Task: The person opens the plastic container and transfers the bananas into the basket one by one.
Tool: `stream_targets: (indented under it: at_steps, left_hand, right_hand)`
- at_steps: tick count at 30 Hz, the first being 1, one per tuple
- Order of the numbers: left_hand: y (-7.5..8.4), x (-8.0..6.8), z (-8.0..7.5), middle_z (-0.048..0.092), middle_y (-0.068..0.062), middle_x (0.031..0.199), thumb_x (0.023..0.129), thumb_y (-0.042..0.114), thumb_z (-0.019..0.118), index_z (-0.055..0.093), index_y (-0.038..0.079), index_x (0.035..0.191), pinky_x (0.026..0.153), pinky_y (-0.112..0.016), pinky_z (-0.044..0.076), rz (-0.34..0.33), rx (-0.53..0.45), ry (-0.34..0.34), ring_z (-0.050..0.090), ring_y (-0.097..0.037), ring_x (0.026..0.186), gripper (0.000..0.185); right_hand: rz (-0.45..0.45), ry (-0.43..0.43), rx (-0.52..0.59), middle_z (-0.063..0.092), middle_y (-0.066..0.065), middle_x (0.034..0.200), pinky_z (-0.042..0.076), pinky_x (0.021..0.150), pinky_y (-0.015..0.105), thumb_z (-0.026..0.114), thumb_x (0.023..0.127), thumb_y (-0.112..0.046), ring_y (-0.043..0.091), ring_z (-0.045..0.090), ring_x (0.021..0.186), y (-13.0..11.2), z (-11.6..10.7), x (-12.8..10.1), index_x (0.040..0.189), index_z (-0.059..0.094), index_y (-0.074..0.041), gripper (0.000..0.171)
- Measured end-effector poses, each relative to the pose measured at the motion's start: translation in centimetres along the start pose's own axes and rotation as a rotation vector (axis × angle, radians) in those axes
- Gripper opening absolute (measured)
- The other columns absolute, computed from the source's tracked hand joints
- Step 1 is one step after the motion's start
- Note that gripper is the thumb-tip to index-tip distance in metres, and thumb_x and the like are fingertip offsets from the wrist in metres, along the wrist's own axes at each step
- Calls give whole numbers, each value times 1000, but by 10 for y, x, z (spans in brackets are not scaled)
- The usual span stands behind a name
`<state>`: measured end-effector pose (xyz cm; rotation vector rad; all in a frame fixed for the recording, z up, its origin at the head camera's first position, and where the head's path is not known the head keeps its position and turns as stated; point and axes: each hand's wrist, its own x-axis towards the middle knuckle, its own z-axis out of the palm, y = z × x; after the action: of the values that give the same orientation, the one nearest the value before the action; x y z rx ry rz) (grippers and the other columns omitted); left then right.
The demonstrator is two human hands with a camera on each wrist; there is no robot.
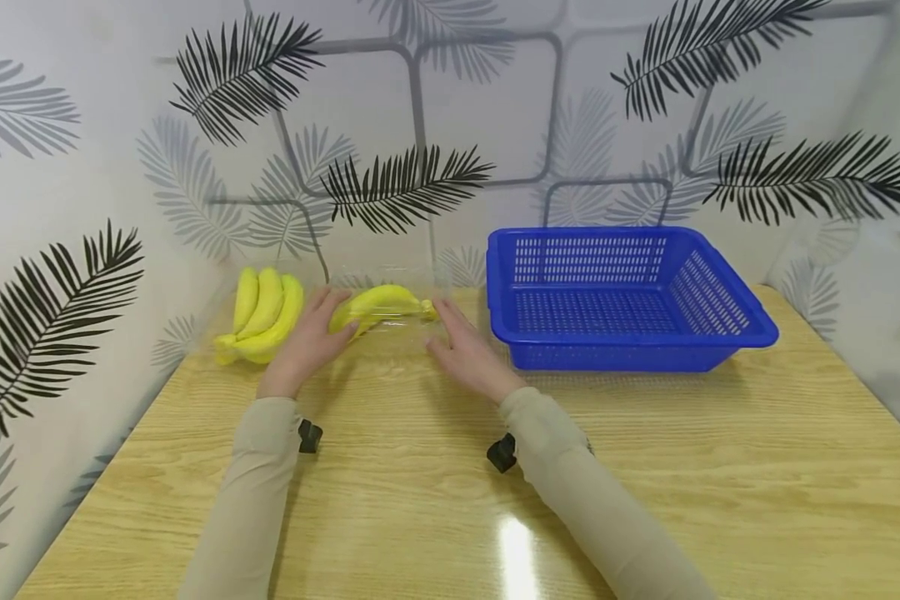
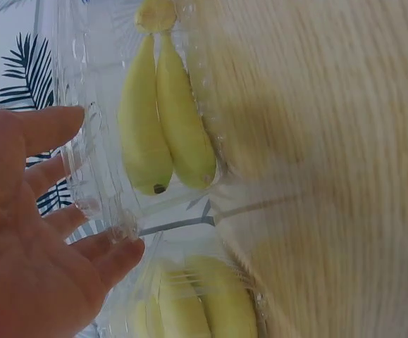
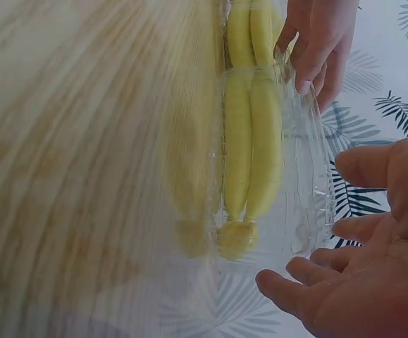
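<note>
Two bananas [image 1: 378,302] joined at the stem lie in a clear plastic clamshell box [image 3: 299,183], between my hands. My left hand [image 1: 307,343] is at the box's left end, with thumb and fingers spread and fingertips touching its edge and corner. At the opposite end, by the banana stem, is my right hand [image 1: 471,350]. Its fingers are spread loosely around that end in the right wrist view; whether they touch the plastic is unclear. Left of my left hand, a bunch of several bananas [image 1: 268,308] sits in another clear clamshell, partly hidden by that hand.
A blue plastic basket [image 1: 637,354] with slotted sides stands on the right of the wood-grain table [image 1: 420,483]. Behind the table rises a wall [image 1: 487,108] with a leaf pattern. Its covering also shows at the left side.
</note>
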<state>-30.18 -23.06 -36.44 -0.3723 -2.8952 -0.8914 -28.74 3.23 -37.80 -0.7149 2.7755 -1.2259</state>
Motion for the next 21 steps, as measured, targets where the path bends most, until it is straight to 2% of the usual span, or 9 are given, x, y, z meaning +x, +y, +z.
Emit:
stream_targets:
  at_steps: [7,11,21]
  left_hand:
    - [2,-3,-8,13,-22,160,101,23,56,34,6,151,111,-61,24,17,21,-34,21,-45,142,57]
    - [5,-7,-14,15,-22,159,99,22,60,39,5,148,111,-60,25,22,36,-64,23,-45,141,56]
    - [9,-25,-26,24,-23,151,94,17,68,46,4,143,106,-58,34,75,52,-149,34,-45,134,56]
  right_hand:
    - [3,-28,-32,4,8,164,15,118,40,50,104,-31,25,11,148,0,-2,-7,159,13,-13,68]
    - [-7,-52,-78,5,12,163,20,117,44,50,104,-30,29,15,147,-3,-5,-14,158,15,-11,67]
    - [-30,-83,-202,19,20,159,28,114,47,54,102,-25,34,28,143,-14,-13,-35,154,27,-5,62]
